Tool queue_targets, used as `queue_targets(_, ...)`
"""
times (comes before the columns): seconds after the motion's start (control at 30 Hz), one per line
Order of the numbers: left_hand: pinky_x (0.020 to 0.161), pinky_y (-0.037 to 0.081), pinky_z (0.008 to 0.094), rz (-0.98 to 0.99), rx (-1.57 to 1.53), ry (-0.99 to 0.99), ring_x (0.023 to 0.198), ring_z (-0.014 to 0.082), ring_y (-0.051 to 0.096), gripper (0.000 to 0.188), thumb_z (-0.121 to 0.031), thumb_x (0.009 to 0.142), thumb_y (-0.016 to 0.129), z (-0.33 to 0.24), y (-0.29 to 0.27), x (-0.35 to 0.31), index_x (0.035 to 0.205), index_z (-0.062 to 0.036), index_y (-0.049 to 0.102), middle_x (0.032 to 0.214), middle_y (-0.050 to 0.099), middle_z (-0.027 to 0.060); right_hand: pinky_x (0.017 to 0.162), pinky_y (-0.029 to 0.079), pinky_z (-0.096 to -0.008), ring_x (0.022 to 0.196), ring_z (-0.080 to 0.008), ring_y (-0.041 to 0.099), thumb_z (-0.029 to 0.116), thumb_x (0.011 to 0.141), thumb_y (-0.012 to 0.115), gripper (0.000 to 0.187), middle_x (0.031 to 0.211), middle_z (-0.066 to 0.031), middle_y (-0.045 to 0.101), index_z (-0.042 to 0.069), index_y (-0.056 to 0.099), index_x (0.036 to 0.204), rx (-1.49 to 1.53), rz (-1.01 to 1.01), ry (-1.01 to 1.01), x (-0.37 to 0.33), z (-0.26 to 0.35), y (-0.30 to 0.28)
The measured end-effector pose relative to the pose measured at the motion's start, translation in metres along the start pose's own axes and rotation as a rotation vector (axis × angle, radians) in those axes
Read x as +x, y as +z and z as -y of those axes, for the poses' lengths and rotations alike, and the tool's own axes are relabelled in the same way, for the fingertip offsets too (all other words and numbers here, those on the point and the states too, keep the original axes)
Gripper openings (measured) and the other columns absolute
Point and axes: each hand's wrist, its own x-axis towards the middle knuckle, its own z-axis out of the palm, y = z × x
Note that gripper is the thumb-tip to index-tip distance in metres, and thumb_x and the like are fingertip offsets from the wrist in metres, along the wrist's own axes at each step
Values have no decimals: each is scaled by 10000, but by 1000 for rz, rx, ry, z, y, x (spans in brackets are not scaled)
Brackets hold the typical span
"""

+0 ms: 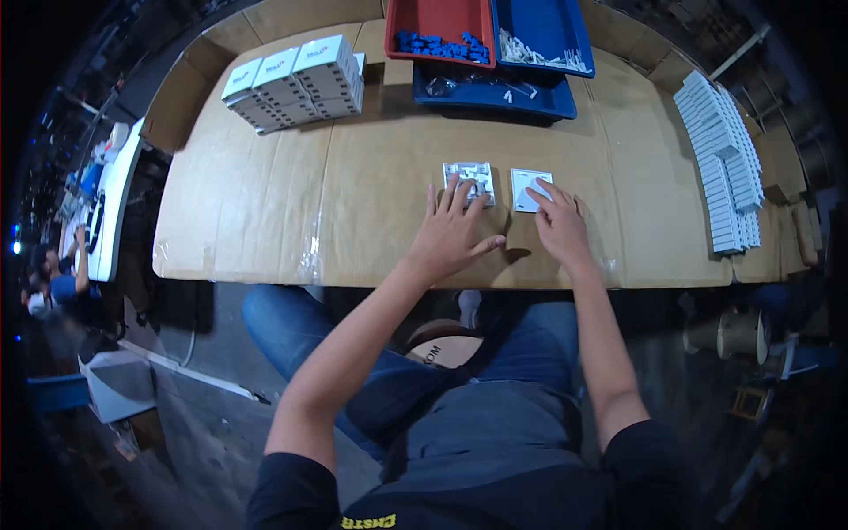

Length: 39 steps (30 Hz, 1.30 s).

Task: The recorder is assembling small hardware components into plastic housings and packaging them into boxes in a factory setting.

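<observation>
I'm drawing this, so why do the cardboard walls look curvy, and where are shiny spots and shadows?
Head view: the fisheye lens bends the cardboard walls; head view again: clear tape glints on the tabletop, and a shadow falls beside the left hand.

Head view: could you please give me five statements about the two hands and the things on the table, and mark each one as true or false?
1. The left hand has its fingers over the divided white piece. True.
2. The right hand is inside the red tray. False: its fingers are at the flat white piece, well apart from that tray.
3. The flat white piece lies to the left of the divided white piece. False: it lies to the right.
4. The red tray holds small blue pieces. True.
5. The stacked white boxes stand to the left of the red tray. True.
</observation>
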Motion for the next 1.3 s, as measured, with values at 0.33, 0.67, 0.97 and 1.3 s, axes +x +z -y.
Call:
queue_targets(0.33, 1240, 136, 664, 16, 65, 20, 1569, 433, 175, 854, -726, 968, 486, -11, 4, 7, 1537, -91, 422, 1621, 334, 221, 1126, 366, -468, 1258, -296, 568, 182, 933, 675, 314, 1398, -78, 623, 152, 757, 1235, 69, -59, 14, -17, -8, -12)
queue_targets(0.67, 1240, 136, 657, 119, 49, -53, 1572, 408, 186, 799, -695, 972, 519, -22, -20, -15, 1514, -111, 454, 1612, 343, 197, 1202, 290, -543, 1276, -279, 572, 189, 940, 689, 275, 1415, -58, 603, 162, 759, 1205, 137, 53, 54, -37, -6, -29)
queue_targets(0.97, 1260, 90, 616, -14, 6, -95, 1584, 439, 116, 872, -677, 962, 547, -8, -17, -3, 1629, -157, 334, 1695, 201, 218, 1020, 451, -456, 1140, -318, 625, 230, 974, 630, 209, 1186, -92, 699, 100, 763, 1069, 147, -10, -98, 78, 15, -50)
queue_targets(1.3, 1253, 210, 599, -325, -213, -152, 1533, 440, 256, 866, -475, 900, 749, -16, 0, -29, 1576, -82, 377, 1625, 296, 230, 913, 569, -499, 1084, -376, 711, 276, 919, 717, 258, 1104, -202, 746, 72, 753, 1072, -118, 116, -11, 315, 79, 60)
